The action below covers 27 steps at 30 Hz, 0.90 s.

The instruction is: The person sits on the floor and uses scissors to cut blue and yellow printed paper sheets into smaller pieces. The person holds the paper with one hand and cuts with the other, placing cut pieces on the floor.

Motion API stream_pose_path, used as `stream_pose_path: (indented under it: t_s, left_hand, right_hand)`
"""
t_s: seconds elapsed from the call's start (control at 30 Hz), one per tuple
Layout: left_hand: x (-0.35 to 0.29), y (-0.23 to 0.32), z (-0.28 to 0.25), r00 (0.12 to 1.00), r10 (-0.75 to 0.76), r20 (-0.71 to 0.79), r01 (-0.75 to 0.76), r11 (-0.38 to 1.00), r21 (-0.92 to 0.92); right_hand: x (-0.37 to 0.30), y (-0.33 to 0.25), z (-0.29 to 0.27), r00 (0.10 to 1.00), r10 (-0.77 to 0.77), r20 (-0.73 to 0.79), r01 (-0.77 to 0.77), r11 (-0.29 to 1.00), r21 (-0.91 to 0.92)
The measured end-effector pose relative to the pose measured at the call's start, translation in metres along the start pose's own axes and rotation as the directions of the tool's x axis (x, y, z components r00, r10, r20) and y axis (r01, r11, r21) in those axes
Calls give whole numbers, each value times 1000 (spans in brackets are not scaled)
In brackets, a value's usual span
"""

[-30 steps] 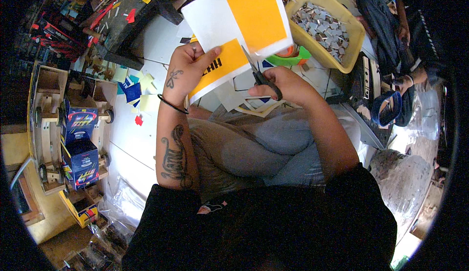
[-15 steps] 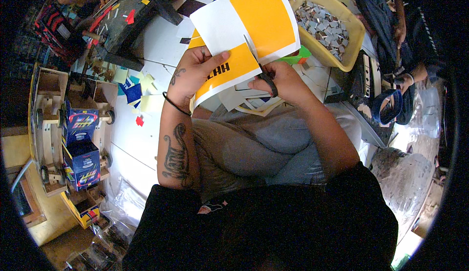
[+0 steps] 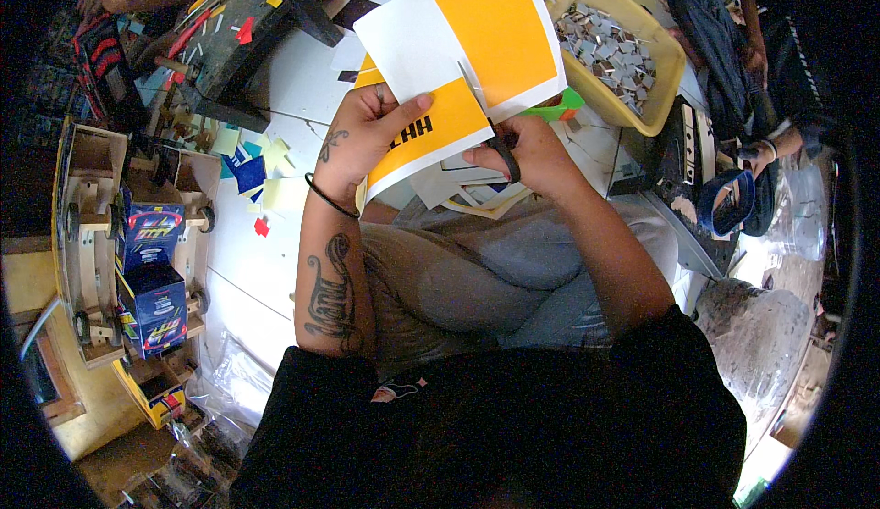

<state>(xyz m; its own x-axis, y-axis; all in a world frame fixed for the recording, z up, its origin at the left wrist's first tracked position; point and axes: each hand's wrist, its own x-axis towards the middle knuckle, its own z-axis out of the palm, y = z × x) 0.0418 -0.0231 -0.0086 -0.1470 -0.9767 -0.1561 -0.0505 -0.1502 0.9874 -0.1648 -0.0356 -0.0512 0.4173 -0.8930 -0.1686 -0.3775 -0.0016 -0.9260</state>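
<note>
My left hand (image 3: pixel 367 138) grips a sheet of sticker paper (image 3: pixel 394 37) with yellow-orange blocks on white, its thumb lying on a yellow part with dark printed letters. A pair of black-handled scissors (image 3: pixel 504 156) is in my right hand (image 3: pixel 543 159), fingers wrapped round the handles. One blade shows above the sheet, along the boundary between the lettered part and the larger yellow block; the other blade is hidden. Loose paper pieces (image 3: pixel 477 193) lie below the sheet, over my crossed legs.
A yellow tub (image 3: pixel 674 78) of small greyish pieces stands at the far right. Wooden toy trucks (image 3: pixel 92 243) with blue panels line the left. A dark bench (image 3: pixel 225 69) holds colourful scraps. Another person's hand (image 3: pixel 759 153) is at right, beside a blue tape-like ring (image 3: pixel 724 202).
The sheet has shifted very slightly up and left, while both my hands keep their hold. At the far left, another person's hand and a red-and-black piece have moved.
</note>
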Motion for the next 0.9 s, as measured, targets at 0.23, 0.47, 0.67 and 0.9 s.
stream_pose_path:
  t_s: [0.23, 0.47, 0.67, 0.9]
  left_hand:
    - [-2, 3, 1, 1000, 0, 4, 0, 1000, -6]
    - [-2, 5, 1, 1000, 22, 13, -23, 998, 57]
    - [-4, 5, 1, 999, 35, 18, -36, 998, 46]
    - [-5, 9, 1, 999, -29, 36, 24, 992, 121]
  right_hand:
    - [-5, -14, -5, 998, 54, 41, -54, 998, -12]
    - [-4, -10, -3, 1000, -3, 1, 3, 999, -52]
    - [-3, -10, -1, 998, -65, 1, 65, 998, 5]
    - [-6, -19, -4, 996, 64, 56, -65, 998, 19]
